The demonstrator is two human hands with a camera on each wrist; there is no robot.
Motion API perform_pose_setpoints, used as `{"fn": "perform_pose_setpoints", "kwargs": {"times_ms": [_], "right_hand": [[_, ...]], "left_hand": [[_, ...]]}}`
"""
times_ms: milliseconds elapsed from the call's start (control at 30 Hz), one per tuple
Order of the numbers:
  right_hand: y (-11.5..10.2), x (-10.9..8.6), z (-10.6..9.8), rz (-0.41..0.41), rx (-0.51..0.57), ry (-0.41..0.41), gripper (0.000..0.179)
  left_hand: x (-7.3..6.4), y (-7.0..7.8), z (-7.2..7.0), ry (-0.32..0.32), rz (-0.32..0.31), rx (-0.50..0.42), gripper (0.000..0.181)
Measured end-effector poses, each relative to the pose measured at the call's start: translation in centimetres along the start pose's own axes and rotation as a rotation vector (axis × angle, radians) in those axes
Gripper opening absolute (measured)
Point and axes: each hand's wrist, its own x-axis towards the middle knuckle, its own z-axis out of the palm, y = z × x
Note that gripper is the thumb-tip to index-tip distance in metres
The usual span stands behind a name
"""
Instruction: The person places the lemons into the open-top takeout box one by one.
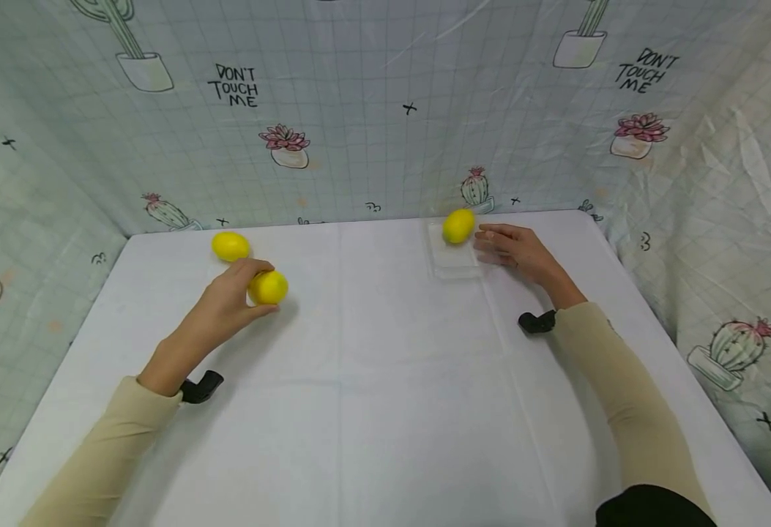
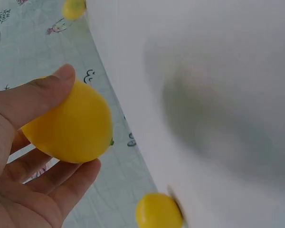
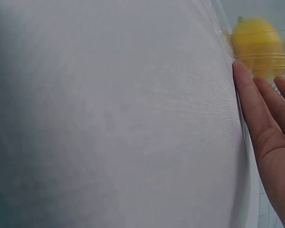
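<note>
My left hand (image 1: 217, 304) grips a yellow lemon (image 1: 270, 288) between thumb and fingers, above the left part of the table; a small green tip shows on it in the left wrist view. Just behind that hand, another lemon (image 1: 230, 247) lies near the table's back edge. At the back right, a clear plastic container (image 1: 454, 271) has one lemon (image 1: 458, 226) in it. My right hand (image 1: 517, 251) is at the container's right side, its fingers extended. In the right wrist view, the fingertips (image 3: 239, 69) are right at the see-through wall, with the lemon behind it.
A white cloth covers the table (image 1: 385, 410). Behind it and at both sides hangs a patterned curtain (image 1: 359, 132) with cactus drawings, meeting the table's back edge. Black wrist-camera mounts (image 1: 202, 386) stick out below the sleeves.
</note>
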Motion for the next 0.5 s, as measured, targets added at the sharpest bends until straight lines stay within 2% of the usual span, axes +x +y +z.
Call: {"fn": "perform_pose_setpoints", "kwargs": {"times_ms": [267, 500], "right_hand": [[0.0, 0.2, 0.1, -0.035, 0.018, -0.001, 0.055], [-0.2, -0.1, 0.2, -0.018, 0.009, 0.004, 0.055]], "left_hand": [[1.1, 0.8, 1.7, 0.018, 0.037, -0.054, 0.062], [1.8, 2.3, 3.0, 0.050, 0.122, -0.076, 0.063]]}}
